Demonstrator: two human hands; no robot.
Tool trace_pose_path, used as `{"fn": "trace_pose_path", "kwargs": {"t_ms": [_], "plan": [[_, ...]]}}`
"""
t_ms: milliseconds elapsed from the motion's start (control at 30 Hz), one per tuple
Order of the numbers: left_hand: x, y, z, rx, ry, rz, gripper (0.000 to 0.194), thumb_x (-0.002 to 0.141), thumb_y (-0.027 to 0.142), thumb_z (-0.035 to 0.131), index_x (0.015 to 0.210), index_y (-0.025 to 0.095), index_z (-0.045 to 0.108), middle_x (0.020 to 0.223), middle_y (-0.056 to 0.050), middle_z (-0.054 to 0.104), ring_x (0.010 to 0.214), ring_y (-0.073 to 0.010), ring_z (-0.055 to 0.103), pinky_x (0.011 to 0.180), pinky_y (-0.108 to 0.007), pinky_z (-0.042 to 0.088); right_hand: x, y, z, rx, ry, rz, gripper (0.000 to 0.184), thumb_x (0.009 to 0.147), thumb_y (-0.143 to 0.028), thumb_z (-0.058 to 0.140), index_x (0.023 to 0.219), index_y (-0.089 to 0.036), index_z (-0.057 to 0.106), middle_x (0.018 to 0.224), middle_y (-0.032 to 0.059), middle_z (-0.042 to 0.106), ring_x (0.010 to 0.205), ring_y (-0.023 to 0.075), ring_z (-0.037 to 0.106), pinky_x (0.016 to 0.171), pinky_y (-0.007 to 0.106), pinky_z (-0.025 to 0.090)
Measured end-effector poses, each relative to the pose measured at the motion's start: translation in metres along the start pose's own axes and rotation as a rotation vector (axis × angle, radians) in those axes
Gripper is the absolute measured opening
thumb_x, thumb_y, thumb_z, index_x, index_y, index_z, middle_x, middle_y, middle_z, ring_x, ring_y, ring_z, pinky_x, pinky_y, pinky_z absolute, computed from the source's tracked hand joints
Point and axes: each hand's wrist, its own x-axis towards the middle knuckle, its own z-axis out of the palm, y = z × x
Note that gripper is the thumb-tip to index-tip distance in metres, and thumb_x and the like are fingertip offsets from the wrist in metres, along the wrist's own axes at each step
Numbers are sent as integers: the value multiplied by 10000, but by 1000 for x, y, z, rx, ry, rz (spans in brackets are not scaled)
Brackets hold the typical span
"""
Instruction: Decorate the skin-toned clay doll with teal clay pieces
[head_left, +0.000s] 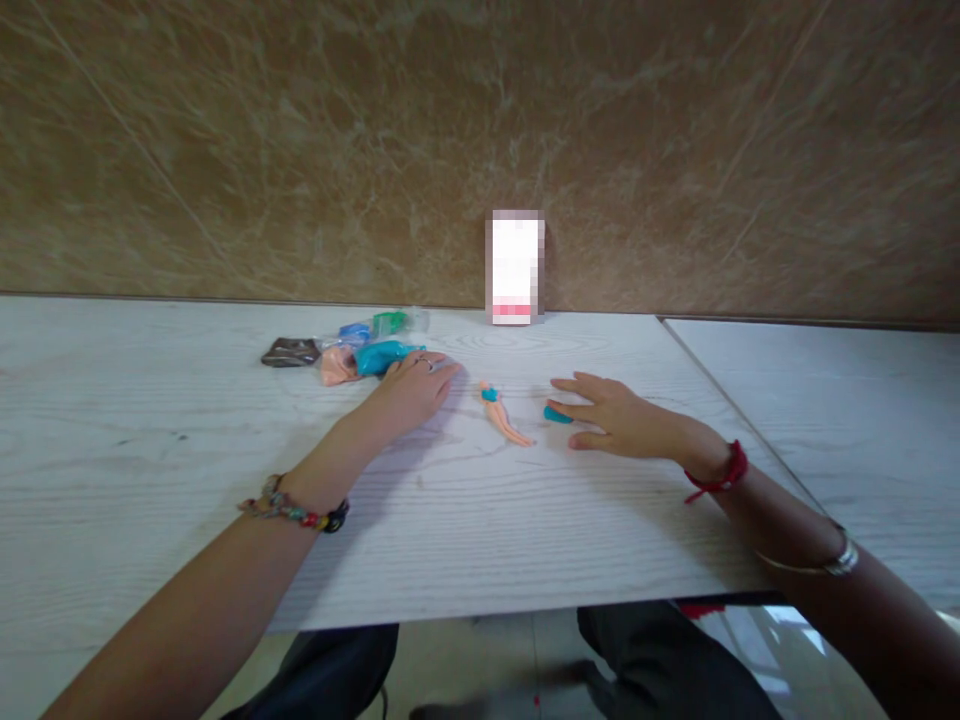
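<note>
My right hand [611, 415] is open, its fingers spread low over the table. Under its fingertips lies a small flattened piece of blue modelling clay [556, 414]. My left hand [421, 388] rests on the table with its fingers stretched out, touching or just beside a bag of blue clay [381, 357]; its far fingers partly cover that bag. Between my hands lies a small peach clay figure [504, 415]. It has a long, tapering, slightly bent body and a blue band [490, 394] near its upper end.
Left of the blue bag are bags of peach clay [339, 366], dark brown clay [291, 352], violet-blue clay [354, 333] and green clay [390, 322]. A phone [514, 268] with a blurred screen leans on the brown marbled wall [300, 150]. A seam crosses the white wood-grain table [450, 540] at right.
</note>
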Motion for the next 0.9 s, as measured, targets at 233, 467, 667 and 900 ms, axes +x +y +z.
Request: {"fn": "trace_pose_path", "kwargs": {"t_ms": [233,467,667,900], "plan": [[0,0,0,-5,7,12,380,924,243,286,1227,204,512,1305,-108,493,1183,-281,425,915,-419,392,2,-5,-7,0,30,23,628,860,-545,412,1379,-192,381,1484,145,263,1343,319,267,1036,534,309],[0,0,1,-17,27,-7,371,929,257,285,1213,222,521,1296,-99,505,1178,-273,437,904,-412,399,0,-9,-12,31,32,14,618,874,-550,375,1400,-227,337,1513,107,193,1370,299,205,1057,544,260],[0,-1,-1,-17,22,6,366,925,244,292,1202,207,529,1282,-110,512,1166,-286,445,884,-419,414,-3,-12,-18,129,-158,-9,608,882,-550,358,1418,-277,276,1490,49,265,1389,288,131,1072,616,121],[0,-1,1,4,46,13,358,928,249,288,1199,227,521,1273,-88,517,1147,-269,455,856,-388,418,-6,-15,-19,236,-256,-3,707,850,-567,420,1438,-230,220,1476,85,280,1375,270,196,1101,575,84]]}}
